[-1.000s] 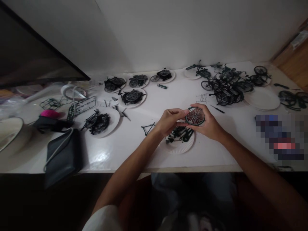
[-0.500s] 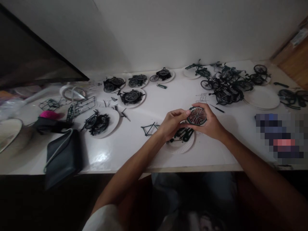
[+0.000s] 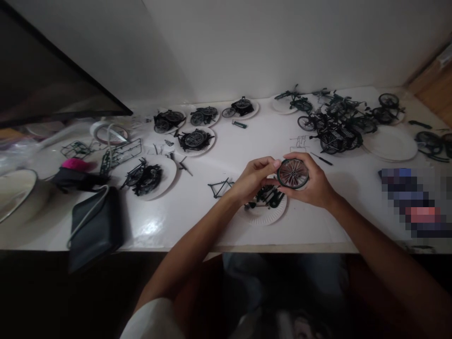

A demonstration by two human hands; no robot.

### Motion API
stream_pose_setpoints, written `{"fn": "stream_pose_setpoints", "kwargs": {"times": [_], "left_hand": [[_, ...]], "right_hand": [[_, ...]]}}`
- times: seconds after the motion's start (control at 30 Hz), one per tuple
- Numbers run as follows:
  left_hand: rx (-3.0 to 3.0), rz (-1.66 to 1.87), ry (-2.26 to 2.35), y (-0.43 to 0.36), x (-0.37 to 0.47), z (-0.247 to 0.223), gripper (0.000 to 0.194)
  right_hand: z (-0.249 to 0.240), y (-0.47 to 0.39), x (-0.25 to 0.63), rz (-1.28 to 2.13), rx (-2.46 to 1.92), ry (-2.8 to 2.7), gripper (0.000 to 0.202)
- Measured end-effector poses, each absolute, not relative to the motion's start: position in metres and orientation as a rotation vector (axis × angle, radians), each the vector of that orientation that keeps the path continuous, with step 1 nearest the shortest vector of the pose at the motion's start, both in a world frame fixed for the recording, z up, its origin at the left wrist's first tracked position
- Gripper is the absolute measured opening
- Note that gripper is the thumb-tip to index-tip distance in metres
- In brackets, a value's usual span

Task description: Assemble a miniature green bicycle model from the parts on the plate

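Observation:
A small spoked wheel (image 3: 293, 173) with a dark rim is held above the table between both hands. My right hand (image 3: 312, 181) curls round its right side, thumb and fingers on the rim. At its left edge, my left hand (image 3: 257, 178) pinches the rim with thumb and fingers. Below the hands a white paper plate (image 3: 263, 216) holds dark green bicycle parts (image 3: 271, 197), partly covered by the hands. A thin dark bicycle frame (image 3: 221, 188) lies left of that plate, beside my left wrist.
Plates with dark wheels and parts (image 3: 194, 139) stand at the back and left. Small assembled bicycles (image 3: 335, 127) crowd the back right, near a bare plate (image 3: 393, 143). A black pouch (image 3: 95, 226) overhangs the front edge; a bowl (image 3: 33, 197) is far left.
The wheel has shifted slightly right and turned more face-on to the camera, with my right hand moving along. The whole view has shifted a little.

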State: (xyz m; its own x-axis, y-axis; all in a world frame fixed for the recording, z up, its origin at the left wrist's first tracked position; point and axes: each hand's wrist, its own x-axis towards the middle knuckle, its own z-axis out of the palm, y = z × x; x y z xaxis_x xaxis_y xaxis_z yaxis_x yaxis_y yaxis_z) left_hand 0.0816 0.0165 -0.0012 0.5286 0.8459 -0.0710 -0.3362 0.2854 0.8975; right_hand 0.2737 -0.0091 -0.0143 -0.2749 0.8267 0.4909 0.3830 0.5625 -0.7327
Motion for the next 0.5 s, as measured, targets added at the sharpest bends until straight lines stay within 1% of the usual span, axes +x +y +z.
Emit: {"fn": "stream_pose_setpoints", "kwargs": {"times": [0.2,0.5], "left_hand": [[1.044,0.829,0.638,0.0177,0.0793,-0.0012,0.029],[1.038,0.886,0.639,0.0182,0.0813,-0.0047,0.028]], "right_hand": [[-0.0141,-0.0078,0.2783,0.547,-1.041,-1.934,0.066],[-0.0163,-0.0069,0.2777,0.535,-1.013,-1.953,0.066]]}}
